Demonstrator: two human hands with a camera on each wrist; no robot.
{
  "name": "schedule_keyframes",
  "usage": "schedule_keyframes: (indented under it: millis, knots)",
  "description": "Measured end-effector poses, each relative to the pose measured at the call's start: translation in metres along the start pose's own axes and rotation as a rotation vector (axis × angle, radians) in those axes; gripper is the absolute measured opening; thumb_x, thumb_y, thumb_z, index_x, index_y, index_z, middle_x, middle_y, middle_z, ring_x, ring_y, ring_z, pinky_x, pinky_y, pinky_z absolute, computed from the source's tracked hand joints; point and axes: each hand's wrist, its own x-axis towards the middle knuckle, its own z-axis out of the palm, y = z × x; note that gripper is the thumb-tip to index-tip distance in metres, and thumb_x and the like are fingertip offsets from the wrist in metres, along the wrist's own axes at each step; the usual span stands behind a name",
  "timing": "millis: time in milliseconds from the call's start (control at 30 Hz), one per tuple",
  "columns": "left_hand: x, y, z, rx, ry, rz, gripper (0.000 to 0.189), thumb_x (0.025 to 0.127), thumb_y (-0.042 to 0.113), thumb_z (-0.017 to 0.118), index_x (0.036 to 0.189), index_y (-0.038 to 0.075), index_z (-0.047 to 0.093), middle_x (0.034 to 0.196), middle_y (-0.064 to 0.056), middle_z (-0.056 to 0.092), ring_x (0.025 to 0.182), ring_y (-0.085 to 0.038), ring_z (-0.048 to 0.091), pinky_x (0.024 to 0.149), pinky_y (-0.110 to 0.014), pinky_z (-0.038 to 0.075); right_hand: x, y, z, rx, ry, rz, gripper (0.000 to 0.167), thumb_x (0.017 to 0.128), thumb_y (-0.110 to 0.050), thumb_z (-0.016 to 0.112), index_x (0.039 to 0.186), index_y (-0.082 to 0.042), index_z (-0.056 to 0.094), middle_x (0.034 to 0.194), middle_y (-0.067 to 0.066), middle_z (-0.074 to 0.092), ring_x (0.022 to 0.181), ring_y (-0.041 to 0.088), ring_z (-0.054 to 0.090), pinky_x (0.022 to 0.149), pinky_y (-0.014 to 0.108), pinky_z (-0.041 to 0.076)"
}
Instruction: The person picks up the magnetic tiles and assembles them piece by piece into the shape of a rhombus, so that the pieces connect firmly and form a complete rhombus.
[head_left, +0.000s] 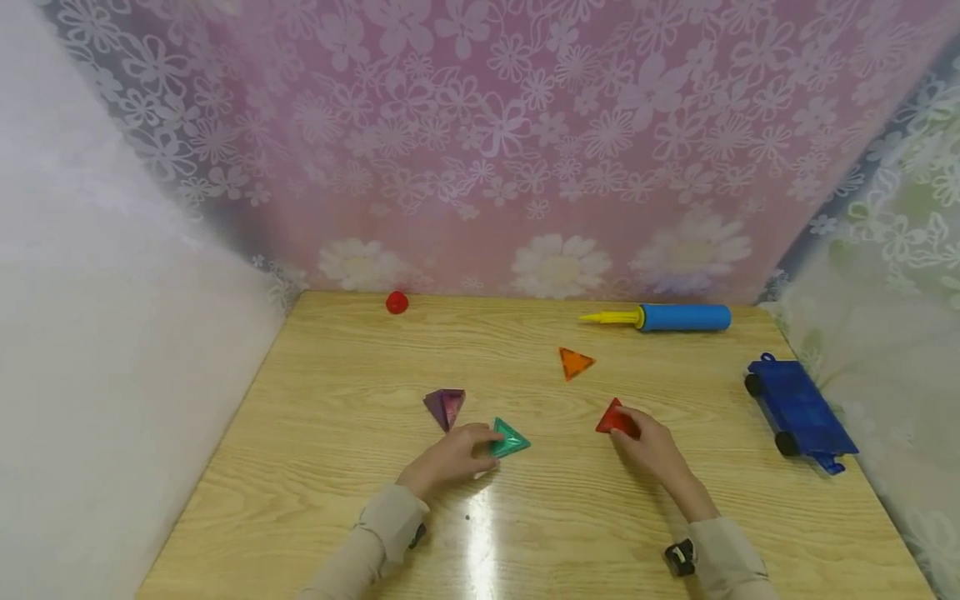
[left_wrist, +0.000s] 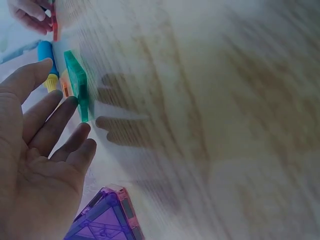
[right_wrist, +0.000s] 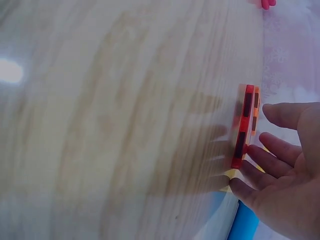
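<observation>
A green triangular magnetic tile (head_left: pixel 510 439) lies flat on the table. Fingertips of my left hand (head_left: pixel 453 457) touch its near edge, and in the left wrist view the thumb stands apart from the green tile (left_wrist: pixel 76 82). Off to the right, my right hand (head_left: pixel 651 442) reaches over a red triangular tile (head_left: pixel 609 417), partly covering it. The right wrist view has loosely bent fingertips at the red tile (right_wrist: pixel 243 125), with the thumb clear of it. Beyond my left hand sits a purple and pink piece (head_left: pixel 446 407) of joined triangular tiles.
Farther back lies an orange triangular tile (head_left: pixel 575 363). A blue and yellow hand pump (head_left: pixel 684 317) and a small red object (head_left: pixel 397 302) are along the back edge. A blue wheeled toy base (head_left: pixel 801 408) is at the right edge. Flowered curtains (head_left: pixel 540 167) border the table.
</observation>
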Motion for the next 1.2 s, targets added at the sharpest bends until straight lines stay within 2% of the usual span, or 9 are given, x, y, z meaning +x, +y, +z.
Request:
schedule_keyframes:
  millis: [200,500,700,900,1067,1200]
  knots:
    - [0.0,0.0,-0.001,-0.002,0.003,0.019,0.043,0.092,0.025,0.065,0.13,0.007,0.058,0.125,-0.008,0.059,0.116,-0.022,0.054,0.099,-0.035,0.046,-0.002,0.001,0.003,0.003,0.002,-0.016,0.042,0.092,-0.011,0.062,0.129,0.006,0.052,0.122,0.031,0.056,0.104,0.043,0.057,0.084,0.052,0.05]
    - [0.0,0.0,0.002,-0.015,-0.013,-0.01,0.043,0.092,0.026,0.064,0.131,0.009,0.057,0.131,-0.006,0.058,0.124,-0.023,0.051,0.104,-0.037,0.042,-0.009,-0.009,0.012,0.044,0.007,-0.057,0.041,0.09,-0.008,0.064,0.127,0.006,0.054,0.119,0.03,0.058,0.101,0.039,0.06,0.08,0.048,0.053]
    - [-0.001,0.0,0.001,-0.033,-0.012,-0.004,0.041,0.092,0.023,0.065,0.13,0.008,0.058,0.13,-0.006,0.058,0.124,-0.024,0.05,0.105,-0.037,0.041,-0.012,-0.016,0.022,0.072,-0.015,-0.092,0.04,0.088,-0.004,0.065,0.125,0.008,0.056,0.116,0.028,0.06,0.096,0.035,0.062,0.076,0.039,0.055]
    - [-0.003,0.0,0.001,-0.029,-0.017,-0.022,0.041,0.092,0.026,0.064,0.129,0.009,0.06,0.131,-0.008,0.057,0.123,-0.023,0.051,0.104,-0.037,0.042,-0.011,-0.023,0.03,0.112,-0.034,-0.153,0.04,0.086,0.002,0.065,0.124,0.011,0.055,0.117,0.028,0.06,0.099,0.036,0.061,0.072,0.032,0.056]
    - [-0.005,0.0,0.001,-0.036,-0.014,-0.039,0.04,0.091,0.027,0.065,0.128,0.011,0.06,0.133,-0.01,0.055,0.124,-0.026,0.05,0.104,-0.04,0.041,-0.011,-0.029,0.035,0.119,-0.042,-0.193,0.038,0.085,0.002,0.066,0.122,0.009,0.058,0.119,0.026,0.06,0.102,0.036,0.06,0.071,0.027,0.055]
    - [-0.009,0.0,0.001,-0.05,-0.008,-0.016,0.04,0.092,0.024,0.065,0.128,0.009,0.06,0.133,-0.011,0.055,0.124,-0.028,0.05,0.105,-0.042,0.04,-0.013,-0.034,0.038,0.123,-0.047,-0.228,0.036,0.084,0.003,0.066,0.119,0.008,0.061,0.12,0.025,0.061,0.104,0.037,0.058,0.071,0.025,0.054]
